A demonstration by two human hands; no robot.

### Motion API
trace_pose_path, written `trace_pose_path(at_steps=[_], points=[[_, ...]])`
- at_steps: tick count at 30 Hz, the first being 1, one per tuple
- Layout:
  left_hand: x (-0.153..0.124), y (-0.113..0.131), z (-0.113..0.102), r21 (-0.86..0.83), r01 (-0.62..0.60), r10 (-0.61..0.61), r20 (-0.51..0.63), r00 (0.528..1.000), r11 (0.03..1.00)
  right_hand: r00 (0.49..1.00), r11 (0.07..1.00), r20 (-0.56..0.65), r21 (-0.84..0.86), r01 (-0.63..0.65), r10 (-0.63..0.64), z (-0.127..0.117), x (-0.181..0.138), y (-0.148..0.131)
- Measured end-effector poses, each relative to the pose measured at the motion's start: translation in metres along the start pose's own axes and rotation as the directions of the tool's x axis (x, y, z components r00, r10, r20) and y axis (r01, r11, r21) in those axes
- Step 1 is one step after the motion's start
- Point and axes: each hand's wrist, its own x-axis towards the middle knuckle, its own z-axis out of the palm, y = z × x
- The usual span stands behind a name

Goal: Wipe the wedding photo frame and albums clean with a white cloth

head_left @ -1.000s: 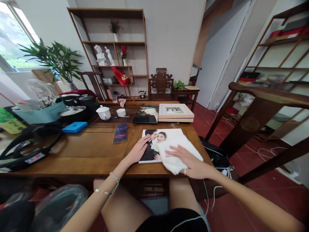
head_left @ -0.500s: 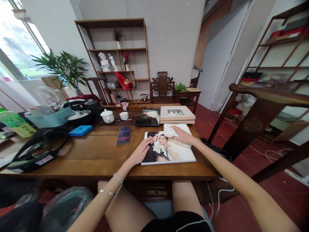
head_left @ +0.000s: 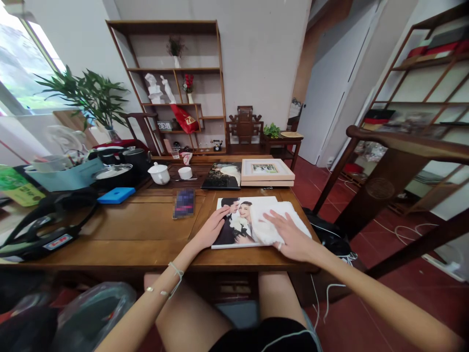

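A large wedding photo print (head_left: 236, 215) lies flat on the wooden table (head_left: 146, 230) in front of me. My left hand (head_left: 208, 231) rests open on its left edge, fingers spread, holding it still. My right hand (head_left: 289, 237) lies flat with fingers stretched out on a white cloth (head_left: 269, 220) that covers the print's right half near the table's front edge. Neither hand grips anything.
Behind the print stand a framed picture stack (head_left: 266, 172) and a dark photo album (head_left: 223, 176). A phone (head_left: 183, 203), blue pad (head_left: 116, 195), white cups, pots and black headphones (head_left: 40, 230) crowd the left. A wooden chair (head_left: 399, 166) stands at right, cables on the red floor.
My right hand has drawn the white cloth from the print's far right corner back toward me over the right half. The left hand has stayed on the print's left edge.
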Motion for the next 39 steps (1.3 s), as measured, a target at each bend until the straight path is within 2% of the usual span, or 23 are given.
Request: trace_pose_path(at_steps=[3, 5, 10, 14, 17, 21, 27, 30, 33, 39], points=[[-0.001, -0.002, 0.000, -0.006, 0.001, 0.000, 0.010, 1.000, 1.000, 1.000, 0.999, 0.008, -0.037, 0.014, -0.014, -0.003, -0.015, -0.029], [-0.001, -0.002, 0.000, -0.014, 0.000, 0.000, 0.024, 1.000, 1.000, 1.000, 0.999, 0.004, -0.047, 0.005, -0.004, -0.006, -0.010, -0.033], [0.000, -0.003, -0.001, -0.016, 0.017, -0.016, 0.046, 0.999, 1.000, 0.998, 0.997, 0.007, -0.054, -0.059, 0.060, -0.012, 0.043, -0.003], [0.000, -0.003, -0.002, 0.002, -0.015, 0.015, 0.049, 0.999, 1.000, 0.991, 0.990, 0.020, -0.052, -0.131, 0.132, -0.015, 0.090, 0.024], [0.001, -0.002, -0.004, 0.022, -0.032, 0.031, 0.051, 0.998, 0.999, 0.987, 0.986, 0.030, -0.064, -0.155, 0.158, -0.013, 0.104, 0.030], [0.000, -0.002, -0.003, 0.016, -0.036, 0.036, 0.031, 0.999, 0.999, 0.994, 0.990, 0.033, -0.099, -0.099, 0.103, -0.003, 0.084, 0.015], [-0.001, 0.001, -0.001, 0.002, -0.006, 0.006, 0.036, 0.999, 1.000, 0.998, 0.987, 0.066, -0.158, 0.031, -0.021, 0.011, 0.018, -0.043], [-0.002, 0.002, -0.001, 0.004, -0.006, 0.005, 0.041, 0.999, 1.000, 0.997, 0.984, 0.068, -0.177, 0.033, -0.021, 0.010, 0.009, -0.059], [-0.002, 0.002, -0.001, 0.011, -0.012, 0.012, 0.043, 0.999, 1.000, 0.998, 0.986, 0.062, -0.166, 0.012, -0.001, 0.006, 0.028, -0.053], [-0.002, -0.001, -0.001, 0.025, -0.032, 0.031, 0.052, 0.998, 0.999, 0.991, 0.979, 0.022, -0.158, -0.125, 0.130, 0.001, 0.099, -0.010]])
